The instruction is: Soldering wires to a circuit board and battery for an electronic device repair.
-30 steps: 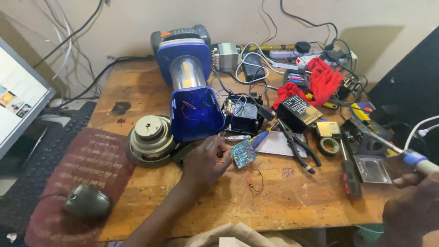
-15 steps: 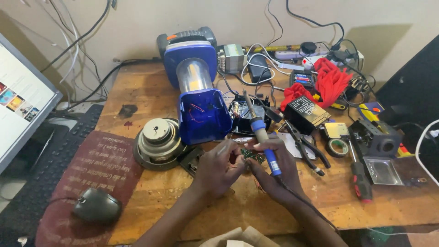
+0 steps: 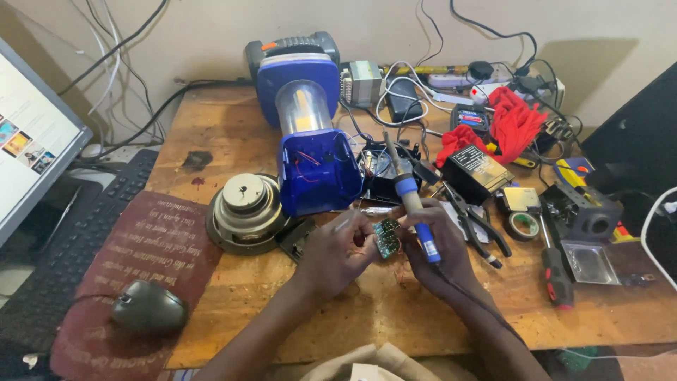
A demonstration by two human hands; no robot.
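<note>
My left hand (image 3: 337, 255) pinches a small green circuit board (image 3: 386, 238) just above the wooden workbench (image 3: 296, 310). Right beside it, my right hand (image 3: 438, 255) grips a blue-handled soldering iron (image 3: 412, 201), its metal tip pointing up and away toward the back of the bench. Both hands meet at the board, in front of a blue lantern (image 3: 310, 141) that lies on its side with its base open.
A round speaker magnet (image 3: 244, 206) sits left of the lantern. Pliers (image 3: 474, 224), a red screwdriver (image 3: 556, 271), a tape roll (image 3: 523, 226), a black box (image 3: 477, 169), red cloth (image 3: 511, 123) and cables crowd the right. A mouse (image 3: 149, 307), mat, keyboard and monitor (image 3: 32, 137) stand left.
My right hand came in from the far right edge with the soldering iron and joined my left hand at the circuit board. The iron's tip now points upward.
</note>
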